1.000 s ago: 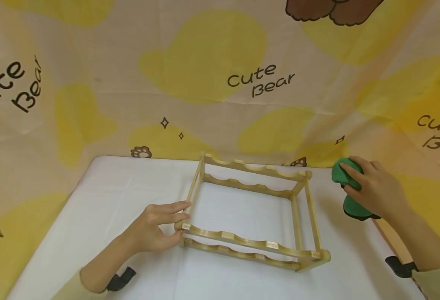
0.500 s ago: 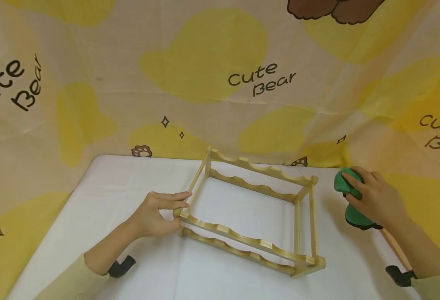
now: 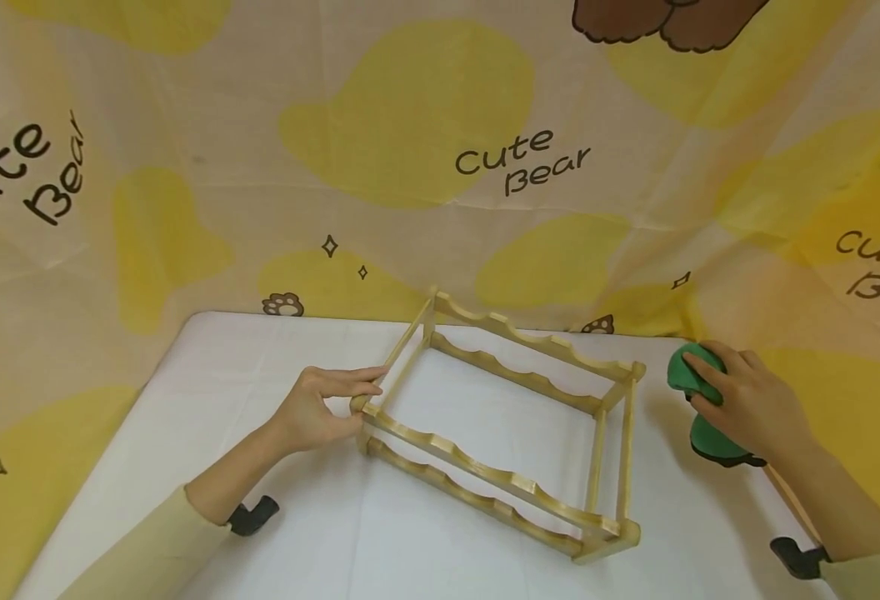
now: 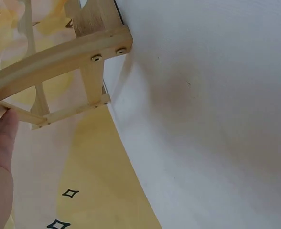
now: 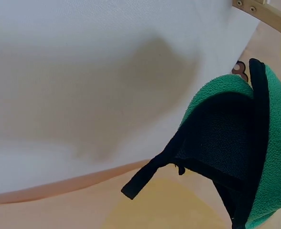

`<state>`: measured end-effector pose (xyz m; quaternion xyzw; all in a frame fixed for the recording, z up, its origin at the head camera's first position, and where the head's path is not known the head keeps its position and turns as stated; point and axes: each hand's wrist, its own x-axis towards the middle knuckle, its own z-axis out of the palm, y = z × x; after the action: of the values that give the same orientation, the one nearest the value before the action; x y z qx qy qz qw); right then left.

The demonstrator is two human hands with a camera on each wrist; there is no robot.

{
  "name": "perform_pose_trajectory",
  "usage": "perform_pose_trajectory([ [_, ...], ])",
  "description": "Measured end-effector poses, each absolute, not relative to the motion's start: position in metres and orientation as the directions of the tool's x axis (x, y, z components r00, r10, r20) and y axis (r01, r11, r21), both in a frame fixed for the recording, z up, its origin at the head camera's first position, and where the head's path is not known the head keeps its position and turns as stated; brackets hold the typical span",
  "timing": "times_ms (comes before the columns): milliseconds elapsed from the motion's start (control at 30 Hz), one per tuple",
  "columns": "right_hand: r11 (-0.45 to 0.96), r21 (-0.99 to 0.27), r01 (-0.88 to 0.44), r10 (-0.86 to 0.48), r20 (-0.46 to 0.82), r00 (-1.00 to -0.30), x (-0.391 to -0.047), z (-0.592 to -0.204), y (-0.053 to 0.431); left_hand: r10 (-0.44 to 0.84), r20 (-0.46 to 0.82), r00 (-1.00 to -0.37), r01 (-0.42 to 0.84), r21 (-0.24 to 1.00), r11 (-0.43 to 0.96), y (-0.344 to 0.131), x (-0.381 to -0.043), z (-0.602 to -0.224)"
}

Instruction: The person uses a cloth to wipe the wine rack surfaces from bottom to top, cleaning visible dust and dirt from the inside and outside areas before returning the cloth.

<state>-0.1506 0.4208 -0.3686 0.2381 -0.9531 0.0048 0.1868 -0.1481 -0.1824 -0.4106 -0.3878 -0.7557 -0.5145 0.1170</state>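
Note:
A pale wooden wine rack (image 3: 443,447) with scalloped rails stands at a slant on the white table. My left hand (image 3: 312,412) pinches its near left corner, fingers over the end rod and thumb below. In the left wrist view, fingertips of the left hand (image 4: 2,148) meet a rod of the rack (image 4: 59,59), which shows bolted joints. To the right of the rack, my right hand (image 3: 758,408) grips a folded green terry cloth (image 3: 683,375) with black edging. The right wrist view shows the cloth's green outside (image 5: 279,162), black inner side and a black strap end.
A white table (image 3: 275,350) lies beneath the rack. Behind it and to both sides hangs a printed yellow and beige fabric (image 3: 380,125). Black fittings (image 3: 256,515) sit at both wrists.
The rack has turned clockwise in the head view, its near right corner coming closer. My left hand has moved away from me with its corner. The right hand with the green cloth has sunk slightly.

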Motion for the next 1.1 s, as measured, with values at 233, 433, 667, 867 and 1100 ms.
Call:
perform_pose_trajectory([
  [233, 0.89, 0.078, -0.45, -0.444, 0.372, -0.815, -0.15, -0.373, 0.426, 0.414, 0.484, -0.771, 0.629, 0.683, 0.372, -0.181, -0.14, -0.407],
  [433, 0.889, 0.083, -0.449, -0.446, 0.369, -0.815, -0.149, -0.376, 0.428, 0.46, 0.484, -0.744, 0.665, 0.598, 0.447, -0.175, -0.133, -0.406],
  [667, 0.887, 0.08, -0.455, -0.45, 0.373, -0.812, -0.15, -0.378, 0.429, 0.516, 0.557, -0.651, 0.759, 0.492, 0.426, -0.175, -0.134, -0.407],
  [867, 0.89, 0.079, -0.449, -0.444, 0.372, -0.815, -0.148, -0.378, 0.429, 0.535, 0.584, -0.61, 0.791, 0.475, 0.385, -0.176, -0.141, -0.408],
  [1100, 0.889, 0.076, -0.451, -0.443, 0.389, -0.808, -0.148, -0.379, 0.43, 0.531, 0.647, -0.548, 0.837, 0.426, 0.344, -0.175, -0.155, -0.41],
])
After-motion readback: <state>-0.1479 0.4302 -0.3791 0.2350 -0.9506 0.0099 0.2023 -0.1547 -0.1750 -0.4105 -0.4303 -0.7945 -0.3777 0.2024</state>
